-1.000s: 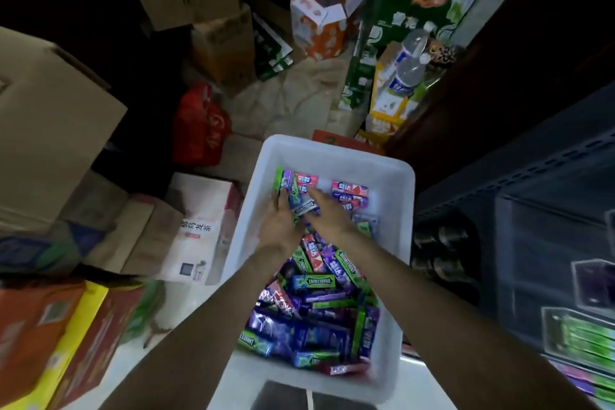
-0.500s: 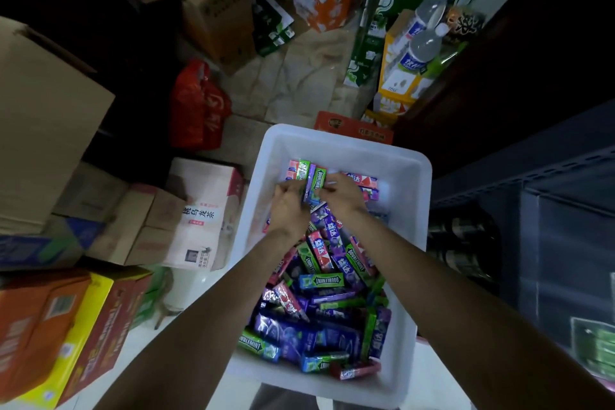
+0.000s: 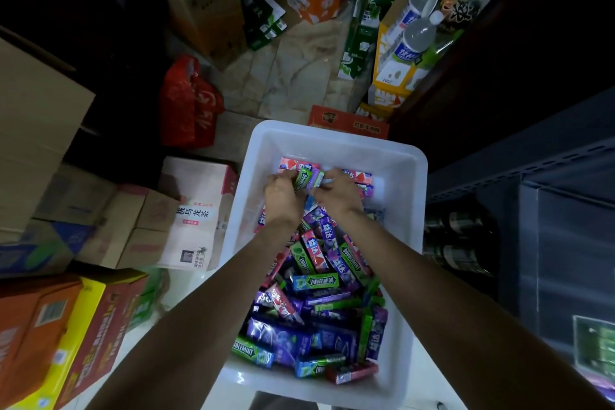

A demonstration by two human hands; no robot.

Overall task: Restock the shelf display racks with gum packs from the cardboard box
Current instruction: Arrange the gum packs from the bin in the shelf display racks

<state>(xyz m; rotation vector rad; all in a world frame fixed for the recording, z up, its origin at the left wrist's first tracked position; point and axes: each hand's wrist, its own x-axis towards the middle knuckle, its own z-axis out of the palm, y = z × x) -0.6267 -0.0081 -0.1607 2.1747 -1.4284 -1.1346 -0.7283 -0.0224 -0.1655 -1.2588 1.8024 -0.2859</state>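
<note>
A white plastic bin [image 3: 404, 183] below me holds several loose gum packs [image 3: 316, 283] in green, purple, red and blue. Both of my hands reach into its far end. My left hand [image 3: 283, 196] grips a small bundle of packs [image 3: 307, 178], a green one and a purple one showing. My right hand [image 3: 339, 193] pinches the same bundle from the right side. More pink and red packs [image 3: 357, 175] lie flat against the bin's far wall behind my fingers.
Dark metal shelving [image 3: 532, 176] stands at the right, with a display rack of green packs [image 3: 595, 343] at its lower edge. Cardboard cartons [image 3: 196, 210] crowd the floor on the left, beside a red bag [image 3: 189, 103]. Bottles [image 3: 416, 33] and drink cartons stand behind the bin.
Both hands have drawn closer together at the bin's far end and gathered packs into one bundle. The view has tipped slightly, so the bin sits more central.
</note>
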